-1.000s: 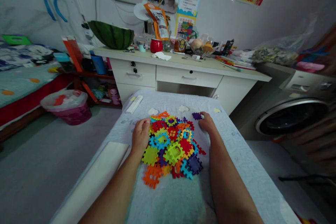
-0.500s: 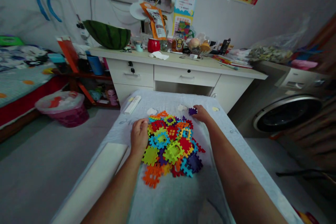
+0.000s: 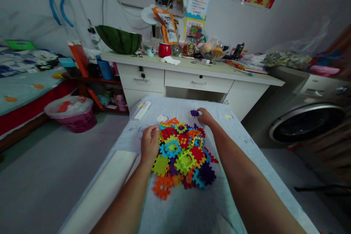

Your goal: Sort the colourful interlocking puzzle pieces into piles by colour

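A heap of colourful interlocking plastic tiles [image 3: 175, 153] with toothed edges lies on the cloth-covered table [image 3: 192, 208]. They are red, orange, yellow-green, blue and purple, some with cut-out windows. My right hand [image 3: 205, 116] is beyond the far right of the heap, pinching a small purple toothed tile [image 3: 195, 113] just above the cloth. At the heap's left edge rests my left hand [image 3: 150, 143], its fingers curled in and touching or nearly touching the tiles. Whatever is under those fingers is hidden.
A small white box [image 3: 142, 111] lies at the table's far left, and a long white board [image 3: 109, 182] along its left side. Behind stands a white desk [image 3: 197, 82] with half a watermelon [image 3: 119, 40]. A washing machine [image 3: 307, 106] is to the right, a pink bin [image 3: 71, 117] left.
My right hand has moved left with the purple tile, toward the far side of the heap. My left hand stays at the heap's left edge. The whole view has shifted slightly.
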{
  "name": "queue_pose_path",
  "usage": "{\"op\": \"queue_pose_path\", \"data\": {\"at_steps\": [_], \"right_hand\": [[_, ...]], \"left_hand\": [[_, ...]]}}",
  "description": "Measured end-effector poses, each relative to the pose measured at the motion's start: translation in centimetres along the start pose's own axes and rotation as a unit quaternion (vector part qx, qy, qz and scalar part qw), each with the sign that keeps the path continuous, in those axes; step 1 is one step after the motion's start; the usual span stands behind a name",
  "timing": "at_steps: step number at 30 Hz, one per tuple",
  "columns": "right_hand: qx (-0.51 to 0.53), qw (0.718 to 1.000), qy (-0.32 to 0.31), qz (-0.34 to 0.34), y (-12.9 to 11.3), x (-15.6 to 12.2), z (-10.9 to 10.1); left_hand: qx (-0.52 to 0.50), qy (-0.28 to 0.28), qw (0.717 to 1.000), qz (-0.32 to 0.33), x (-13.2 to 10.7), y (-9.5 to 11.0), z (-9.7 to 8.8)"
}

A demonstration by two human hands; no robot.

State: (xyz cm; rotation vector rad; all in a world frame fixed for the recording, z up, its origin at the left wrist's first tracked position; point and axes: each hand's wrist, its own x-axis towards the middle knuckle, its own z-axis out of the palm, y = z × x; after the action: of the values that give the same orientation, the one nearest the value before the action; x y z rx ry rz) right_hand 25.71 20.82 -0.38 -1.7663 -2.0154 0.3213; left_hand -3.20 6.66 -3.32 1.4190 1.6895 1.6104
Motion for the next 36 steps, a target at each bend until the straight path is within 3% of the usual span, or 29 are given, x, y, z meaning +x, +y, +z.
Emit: {"op": "queue_pose_path", "data": {"at_steps": [4, 10, 16, 20, 25, 28, 33, 36], "right_hand": [[0.012, 1.0, -0.009, 0.024, 0.9, -2.1, -1.0], [0.107, 0.986, -0.128, -0.006, 0.3, -5.3, -1.0], [0.182, 0.973, -0.144, -0.016, 0.4, -6.5, -1.1], [0.243, 0.953, -0.181, -0.01, 1.2, -6.9, -1.7], [0.344, 0.901, -0.265, -0.008, 1.2, -7.5, -2.5], [0.349, 0.888, -0.299, 0.014, 1.3, -7.7, -2.9], [0.328, 0.91, -0.253, 0.027, 2.3, -7.9, -4.1], [0.336, 0.925, -0.171, 0.032, 3.1, -7.8, -5.0]], "left_hand": [[0.0, 0.003, 1.0, -0.001, -0.1, 0.0, 0.0], [0.009, 0.002, 1.0, 0.0, 0.0, -0.2, 0.0], [0.011, 0.002, 1.0, 0.003, 0.1, -0.5, -0.1], [0.014, 0.003, 1.0, 0.001, 0.1, -0.5, -0.2], [0.012, -0.002, 1.0, -0.002, 0.2, -0.5, -0.2], [0.007, -0.01, 1.0, -0.009, 0.3, -0.5, -0.2], [0.008, -0.018, 1.0, -0.025, 0.4, -0.6, -0.2], [0.006, -0.02, 0.999, -0.028, 0.5, -0.8, -0.2]]}}
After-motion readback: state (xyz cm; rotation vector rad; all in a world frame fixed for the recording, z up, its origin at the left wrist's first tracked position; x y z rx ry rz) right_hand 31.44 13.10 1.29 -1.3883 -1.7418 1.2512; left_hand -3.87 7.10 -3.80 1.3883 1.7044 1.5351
